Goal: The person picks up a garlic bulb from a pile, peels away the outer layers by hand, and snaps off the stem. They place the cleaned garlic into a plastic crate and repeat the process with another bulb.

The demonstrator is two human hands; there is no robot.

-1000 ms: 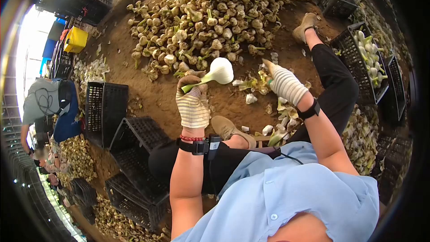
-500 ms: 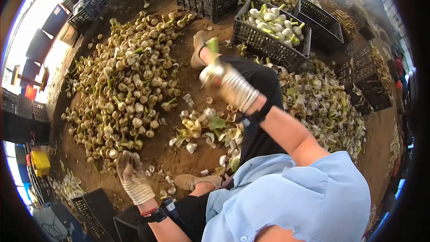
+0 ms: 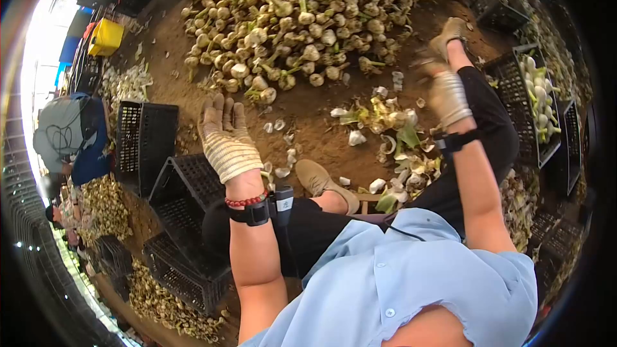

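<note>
A: So, what was over on the far left?
B: Another person (image 3: 64, 132) in a grey top, bent over, with a yellow box (image 3: 107, 37) beyond them. Next came the black crates (image 3: 151, 144), some tipped on their sides on the dirt.
A: And the left hand?
B: The left hand (image 3: 225, 138) wore a striped glove and hung over the bare dirt just beside those crates, fingers (image 3: 222, 108) spread apart, nothing in it. Its fingertips pointed at the garlic heap (image 3: 302, 19), which lay near but not touching, piled on the ground ahead, unpeeled and stalky.
A: Further right?
B: A scatter of peelings (image 3: 392, 132) lay between the two feet, with a tan shoe (image 3: 324, 180) at its near edge. Then the right hand (image 3: 448, 96), gloved too, was up over the black-trousered leg, near the other shoe (image 3: 450, 33). It was blurred, so I could not tell whether it was closed or what, if anything, it gripped.
A: And at the edge?
B: A crate of peeled white bulbs (image 3: 536, 93), well apart from both hands.
</note>
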